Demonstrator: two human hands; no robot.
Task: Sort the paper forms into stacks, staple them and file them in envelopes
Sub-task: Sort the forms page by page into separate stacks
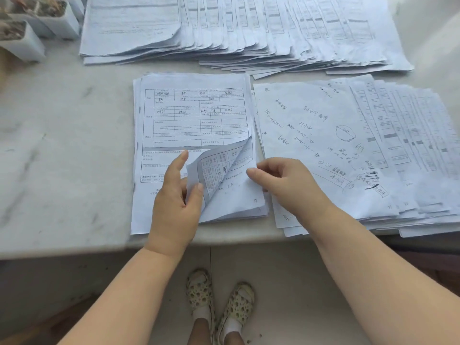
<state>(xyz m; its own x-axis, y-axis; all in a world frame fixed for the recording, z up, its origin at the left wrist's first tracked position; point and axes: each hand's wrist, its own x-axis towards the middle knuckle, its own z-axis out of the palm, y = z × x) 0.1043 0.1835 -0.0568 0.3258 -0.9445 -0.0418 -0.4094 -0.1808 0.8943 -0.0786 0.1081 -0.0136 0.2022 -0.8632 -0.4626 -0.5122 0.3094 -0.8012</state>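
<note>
While my left hand [174, 195] is pinching the curled top sheet [219, 168], my right hand [286, 183] is gripping its thin corner on the near stack [194, 115].

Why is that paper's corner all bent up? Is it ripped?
Not ripped, as far as shows. The left hand is curling up the top form's lower right corner on the middle stack, and the right hand is touching the sheet edge beside it.

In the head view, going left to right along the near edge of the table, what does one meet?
Bare marble tabletop → left hand holding the curled corner of the top sheet → printed form stack → right hand pinching that sheet's edge → handwritten sheet → fanned forms.
</note>
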